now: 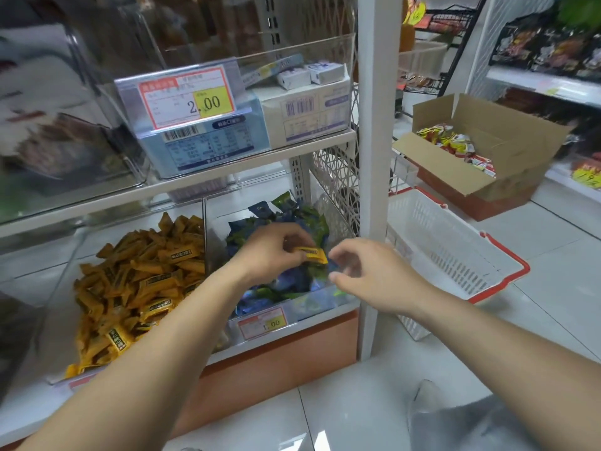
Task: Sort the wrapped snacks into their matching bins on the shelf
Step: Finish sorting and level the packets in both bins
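1. The left hand [273, 252] pinches one yellow wrapped bar [314, 254] by its left end, thumb and fingertips pressed together on the wrapper.
2. The bar hangs in the air just above the blue and green packets [286, 219] in the right-hand bin [328, 305] on the lower shelf. It matches the heap of yellow bars [140, 288] in the neighbouring bin to the left, so I'd say it belongs there.
3. The right hand [364, 271] hovers just beside the bar's free end, fingers loosely curled. I can see nothing held in it.
4. Handling, to my eye:
   - light, a small stiffish bar in slick, crinkly film
   - not fragile, so a drop into the heap should do no harm
   - the film could slide between the fingers, so a pinch across the body or on the crimped end seems safest
5. Its long axis runs left to right, tipping slightly down at the right, printed face up, with the free end towards the right hand.
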Motion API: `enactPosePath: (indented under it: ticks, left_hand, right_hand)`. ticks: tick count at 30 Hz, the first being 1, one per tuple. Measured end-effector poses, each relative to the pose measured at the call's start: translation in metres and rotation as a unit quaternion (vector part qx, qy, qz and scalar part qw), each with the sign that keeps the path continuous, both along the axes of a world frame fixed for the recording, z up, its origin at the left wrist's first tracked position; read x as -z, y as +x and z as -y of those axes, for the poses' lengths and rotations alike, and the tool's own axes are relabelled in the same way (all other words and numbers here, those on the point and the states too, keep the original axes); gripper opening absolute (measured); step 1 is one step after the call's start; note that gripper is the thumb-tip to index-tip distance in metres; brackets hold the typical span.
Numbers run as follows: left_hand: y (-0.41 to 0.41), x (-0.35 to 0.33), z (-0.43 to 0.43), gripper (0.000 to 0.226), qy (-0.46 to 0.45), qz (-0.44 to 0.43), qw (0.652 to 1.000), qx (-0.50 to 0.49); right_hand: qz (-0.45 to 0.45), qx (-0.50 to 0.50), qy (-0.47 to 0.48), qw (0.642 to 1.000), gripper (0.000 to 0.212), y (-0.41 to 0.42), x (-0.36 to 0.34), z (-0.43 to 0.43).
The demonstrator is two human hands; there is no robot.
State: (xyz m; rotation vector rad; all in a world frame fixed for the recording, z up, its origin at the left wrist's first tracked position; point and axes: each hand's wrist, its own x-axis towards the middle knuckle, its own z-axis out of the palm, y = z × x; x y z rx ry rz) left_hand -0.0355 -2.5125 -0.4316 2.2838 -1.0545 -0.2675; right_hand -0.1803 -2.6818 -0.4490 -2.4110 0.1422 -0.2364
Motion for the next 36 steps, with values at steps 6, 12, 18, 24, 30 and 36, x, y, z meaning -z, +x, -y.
enactPosePath:
  ticks: [6, 12, 18, 24, 30, 36]
  left_hand:
    - [-0.001, -0.029, -0.096, 0.016, -0.075, 0.124, 0.969, -0.202]
    - [-0.007, -0.008, -0.134, 0.028, 0.01, 0.243, 0.928, -0.284]
    - [-0.005, 0.017, -0.106, 0.044, 0.067, 0.207, 0.962, -0.164]
    - [0.017, 0.027, -0.111, 0.053, 0.082, 0.216, 0.958, -0.169]
    - [0.022, 0.029, -0.111, 0.057, 0.052, 0.172, 0.97, -0.165]
    - [0.021, 0.024, -0.112, 0.054, 0.051, 0.136, 0.976, -0.163]
  right_hand:
    - [0.009, -0.015, -0.027, 0.999, 0.04, 0.051, 0.006, -0.024]
    - [-0.062, -0.066, -0.068, 0.994, 0.049, 0.087, 0.024, -0.041]
    - [-0.141, -0.219, -0.117, 0.958, 0.056, 0.113, 0.032, -0.071]
    - [-0.151, -0.127, -0.196, 0.96, 0.029, 0.124, 0.02, -0.04]
    - [-0.06, 0.006, -0.21, 0.976, 0.009, 0.127, 0.011, -0.019]
    - [-0.03, 0.028, -0.184, 0.982, 0.024, 0.127, 0.018, -0.029]
